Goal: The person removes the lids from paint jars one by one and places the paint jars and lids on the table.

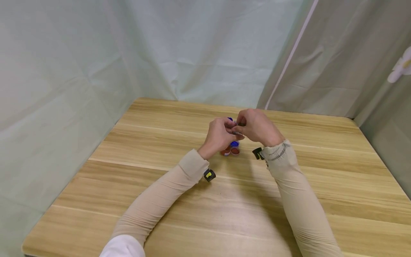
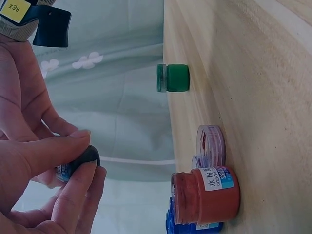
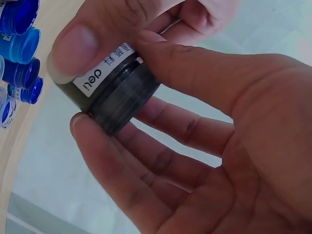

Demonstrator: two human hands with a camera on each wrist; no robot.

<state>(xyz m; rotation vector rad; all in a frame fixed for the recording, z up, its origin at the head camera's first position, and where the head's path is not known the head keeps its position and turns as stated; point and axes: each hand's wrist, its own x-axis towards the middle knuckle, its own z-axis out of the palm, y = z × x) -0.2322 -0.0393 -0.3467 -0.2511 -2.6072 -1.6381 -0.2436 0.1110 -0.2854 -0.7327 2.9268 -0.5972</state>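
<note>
Both hands are raised over the table around one small dark paint jar point(image 3: 117, 92) with a white "deli" label. My left hand point(image 1: 219, 134) holds the jar's body between thumb and fingers, the thumb lying over the label in the right wrist view. My right hand point(image 1: 258, 126) has its thumb and fingers around the dark lid point(image 3: 129, 90) end. Whether the lid is loose cannot be seen. Just below the hands stand a red-brown paint jar point(image 2: 214, 195) and a blue paint jar point(image 1: 234, 144). Several blue jars point(image 3: 22, 46) also line the left of the right wrist view.
A green paint jar point(image 2: 178, 78) stands apart on the wooden table point(image 1: 154, 142). A clear round lid point(image 2: 211, 146) shows beside the red-brown jar. Pale curtains point(image 1: 208, 50) hang behind the table and at its sides.
</note>
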